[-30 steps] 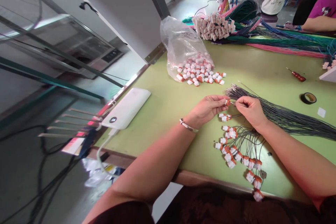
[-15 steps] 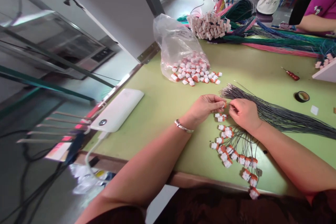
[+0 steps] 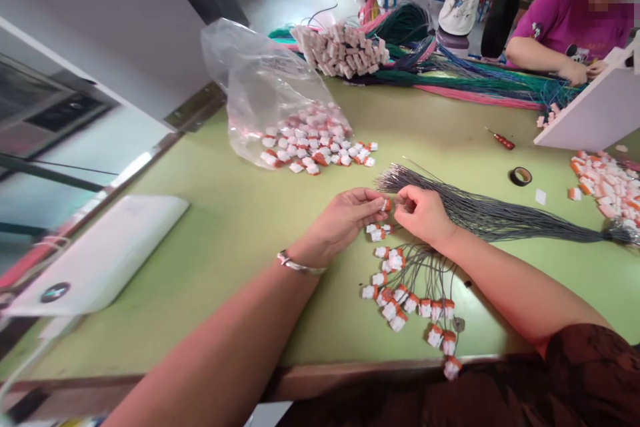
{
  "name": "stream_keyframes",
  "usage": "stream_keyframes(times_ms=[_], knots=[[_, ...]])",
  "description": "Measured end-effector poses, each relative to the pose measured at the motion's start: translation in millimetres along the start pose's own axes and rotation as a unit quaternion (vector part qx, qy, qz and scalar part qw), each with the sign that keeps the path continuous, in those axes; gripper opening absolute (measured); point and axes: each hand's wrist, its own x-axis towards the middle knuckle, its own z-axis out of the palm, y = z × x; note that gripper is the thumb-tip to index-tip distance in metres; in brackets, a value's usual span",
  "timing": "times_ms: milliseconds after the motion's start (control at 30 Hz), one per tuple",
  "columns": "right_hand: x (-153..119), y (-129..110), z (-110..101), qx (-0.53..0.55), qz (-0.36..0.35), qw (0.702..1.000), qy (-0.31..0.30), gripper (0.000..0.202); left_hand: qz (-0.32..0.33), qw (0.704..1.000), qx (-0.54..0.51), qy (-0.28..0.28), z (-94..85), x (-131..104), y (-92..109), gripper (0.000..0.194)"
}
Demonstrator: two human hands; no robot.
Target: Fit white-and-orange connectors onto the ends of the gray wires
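Observation:
Between the thumb and fingers of my left hand (image 3: 345,220) is a small white and orange connector (image 3: 386,205). Just right of it, my right hand (image 3: 423,213) is pinched closed; what its fingertips hold is too small to make out. Behind and beside my right hand, a bundle of dark grey wires (image 3: 490,210) stretches across the green table (image 3: 210,260), its tips near my fingers. Below my hands lie several connectors (image 3: 397,320) with grey wires attached. Loose connectors (image 3: 320,143) spill from a clear plastic bag (image 3: 270,80) further back.
A white device (image 3: 105,253) with a cable sits at the left edge. Black tape (image 3: 520,177), a red-handled tool (image 3: 501,140) and more connectors (image 3: 605,183) lie right. Pink connectors (image 3: 340,50) on coloured wires lie behind. A person in purple (image 3: 560,20) works at back right.
The view has turned right, so the table things appear further left and the connector pile at right has come into view. Both hands keep nearly the same pose, close together.

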Motion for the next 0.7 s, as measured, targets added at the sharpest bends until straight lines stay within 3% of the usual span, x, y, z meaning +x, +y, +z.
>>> stream_keyframes(times_ms=[433,700], knots=[[1.6,2.6,6.2,0.026,0.016,0.999,-0.009,0.005,0.012,1.0,0.01,0.0,6.7,1.9,-2.7,0.025],[1.3,1.7,1.8,0.039,0.005,0.999,0.011,0.004,0.014,0.999,-0.039,-0.013,3.3,0.7,-3.0,0.022]])
